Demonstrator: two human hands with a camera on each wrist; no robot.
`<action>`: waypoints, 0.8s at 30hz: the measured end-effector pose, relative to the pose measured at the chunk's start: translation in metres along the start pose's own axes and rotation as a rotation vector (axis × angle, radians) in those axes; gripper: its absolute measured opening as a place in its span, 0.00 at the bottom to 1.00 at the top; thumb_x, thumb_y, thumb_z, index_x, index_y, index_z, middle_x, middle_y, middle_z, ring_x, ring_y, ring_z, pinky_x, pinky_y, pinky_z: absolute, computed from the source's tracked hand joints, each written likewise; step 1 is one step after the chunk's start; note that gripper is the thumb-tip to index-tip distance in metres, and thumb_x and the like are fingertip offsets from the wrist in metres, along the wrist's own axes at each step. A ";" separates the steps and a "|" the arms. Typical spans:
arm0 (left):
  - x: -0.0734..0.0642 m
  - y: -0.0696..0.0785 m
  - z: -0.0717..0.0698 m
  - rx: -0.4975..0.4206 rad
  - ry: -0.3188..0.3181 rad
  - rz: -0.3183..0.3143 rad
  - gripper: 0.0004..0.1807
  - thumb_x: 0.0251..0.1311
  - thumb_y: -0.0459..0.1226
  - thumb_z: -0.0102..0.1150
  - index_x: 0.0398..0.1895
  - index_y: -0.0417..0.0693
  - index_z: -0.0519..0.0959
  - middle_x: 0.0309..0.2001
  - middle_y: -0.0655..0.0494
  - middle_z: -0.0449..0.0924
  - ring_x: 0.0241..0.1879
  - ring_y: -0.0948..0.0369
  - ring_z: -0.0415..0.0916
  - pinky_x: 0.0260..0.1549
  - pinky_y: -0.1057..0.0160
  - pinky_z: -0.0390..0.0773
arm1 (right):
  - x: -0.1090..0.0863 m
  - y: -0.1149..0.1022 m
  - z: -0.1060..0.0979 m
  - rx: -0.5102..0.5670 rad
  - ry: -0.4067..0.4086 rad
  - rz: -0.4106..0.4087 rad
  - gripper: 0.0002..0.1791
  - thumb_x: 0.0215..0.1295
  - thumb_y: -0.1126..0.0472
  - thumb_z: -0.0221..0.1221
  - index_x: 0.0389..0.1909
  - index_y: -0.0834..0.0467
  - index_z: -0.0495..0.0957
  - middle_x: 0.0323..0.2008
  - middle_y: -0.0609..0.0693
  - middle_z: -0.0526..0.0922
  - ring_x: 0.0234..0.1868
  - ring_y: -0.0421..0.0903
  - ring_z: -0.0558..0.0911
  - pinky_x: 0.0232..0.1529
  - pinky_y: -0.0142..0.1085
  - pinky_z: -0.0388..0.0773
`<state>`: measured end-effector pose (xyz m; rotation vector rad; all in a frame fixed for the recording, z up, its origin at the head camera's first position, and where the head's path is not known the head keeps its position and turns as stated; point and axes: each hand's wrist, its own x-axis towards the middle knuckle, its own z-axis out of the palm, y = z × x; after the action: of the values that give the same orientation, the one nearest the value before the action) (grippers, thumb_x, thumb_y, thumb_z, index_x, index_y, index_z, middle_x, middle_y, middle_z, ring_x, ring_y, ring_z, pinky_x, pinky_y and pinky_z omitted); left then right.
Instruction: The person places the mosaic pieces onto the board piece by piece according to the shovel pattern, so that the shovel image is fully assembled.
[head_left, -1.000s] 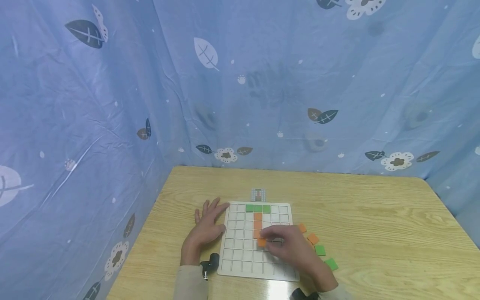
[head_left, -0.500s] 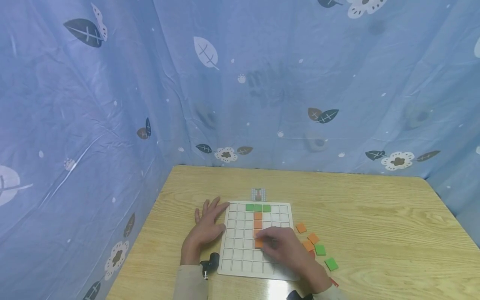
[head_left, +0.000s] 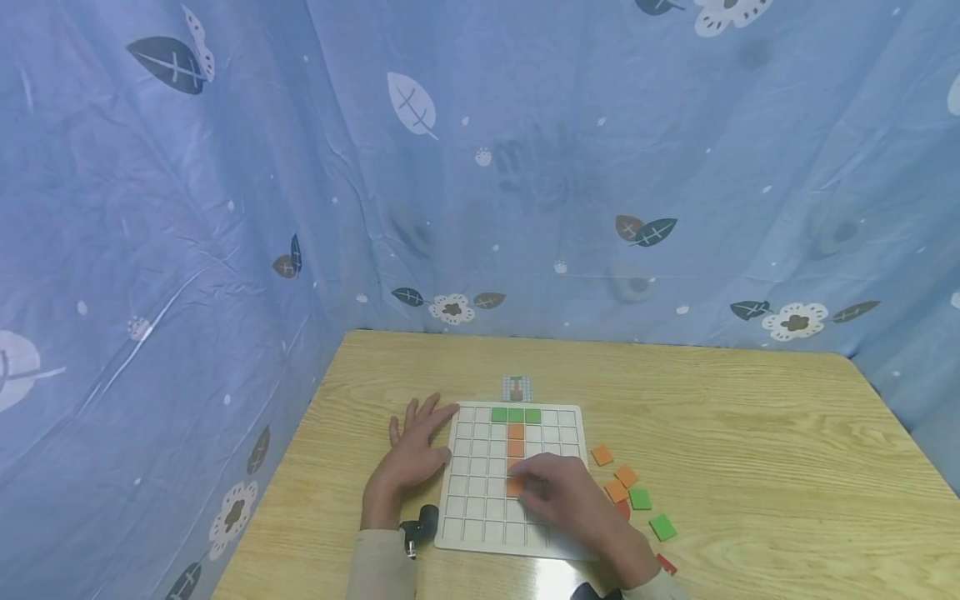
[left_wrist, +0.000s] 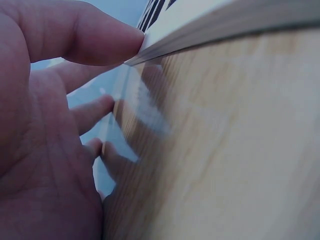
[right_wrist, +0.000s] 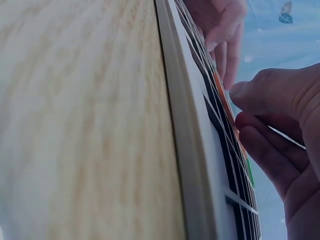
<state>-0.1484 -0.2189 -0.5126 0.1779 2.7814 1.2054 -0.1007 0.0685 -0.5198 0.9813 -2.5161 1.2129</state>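
A white grid board lies on the table, with green tiles in its far row and a column of orange tiles running toward the person. My right hand is low over the board, thumb and finger at either side of the nearest orange tile. In the right wrist view the right hand's fingertips are close to the board's face. My left hand lies beside the board's left edge, fingers spread. The left wrist view shows its thumb touching the board's side.
Loose orange tiles, green tiles and red pieces lie right of the board on the wooden table. A small pattern card sits beyond the far edge. A blue curtain hangs behind.
The orange tile between the right fingers went down into line beneath the other orange ones. The right hand shifted slightly left, uncovering loose tiles. The left hand stayed still.
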 end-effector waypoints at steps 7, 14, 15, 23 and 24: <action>-0.001 0.001 0.000 -0.002 0.002 0.015 0.47 0.49 0.29 0.59 0.80 0.55 0.74 0.89 0.43 0.52 0.89 0.35 0.31 0.80 0.26 0.19 | 0.000 0.002 0.002 -0.005 0.031 -0.035 0.19 0.56 0.75 0.74 0.47 0.56 0.91 0.44 0.46 0.94 0.46 0.42 0.91 0.50 0.37 0.90; 0.000 0.000 0.001 -0.002 0.001 0.017 0.47 0.48 0.29 0.59 0.80 0.56 0.74 0.89 0.43 0.52 0.89 0.35 0.31 0.80 0.26 0.19 | -0.001 0.003 0.000 0.016 0.041 -0.028 0.17 0.56 0.73 0.74 0.46 0.56 0.91 0.43 0.45 0.94 0.45 0.40 0.91 0.49 0.36 0.90; 0.000 0.000 0.001 -0.005 0.002 0.019 0.47 0.47 0.29 0.59 0.80 0.56 0.74 0.89 0.43 0.52 0.89 0.35 0.31 0.79 0.26 0.19 | -0.001 0.003 -0.002 0.029 0.040 -0.019 0.17 0.57 0.73 0.74 0.46 0.57 0.92 0.43 0.45 0.95 0.45 0.40 0.92 0.50 0.37 0.91; 0.000 -0.001 0.001 -0.010 0.001 0.025 0.47 0.47 0.30 0.59 0.80 0.55 0.75 0.89 0.43 0.52 0.89 0.35 0.31 0.79 0.26 0.18 | -0.006 0.003 -0.030 0.098 0.005 0.166 0.15 0.62 0.67 0.74 0.50 0.55 0.92 0.48 0.43 0.94 0.48 0.44 0.92 0.53 0.41 0.90; 0.000 -0.001 0.001 -0.007 0.002 0.025 0.47 0.47 0.30 0.59 0.80 0.55 0.75 0.89 0.43 0.52 0.89 0.35 0.31 0.79 0.25 0.19 | -0.008 0.003 -0.034 0.091 0.007 0.179 0.15 0.63 0.67 0.75 0.50 0.54 0.92 0.48 0.42 0.94 0.48 0.44 0.92 0.54 0.41 0.90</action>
<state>-0.1482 -0.2189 -0.5135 0.2121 2.7840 1.2218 -0.1008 0.0997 -0.5027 0.7824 -2.6109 1.3885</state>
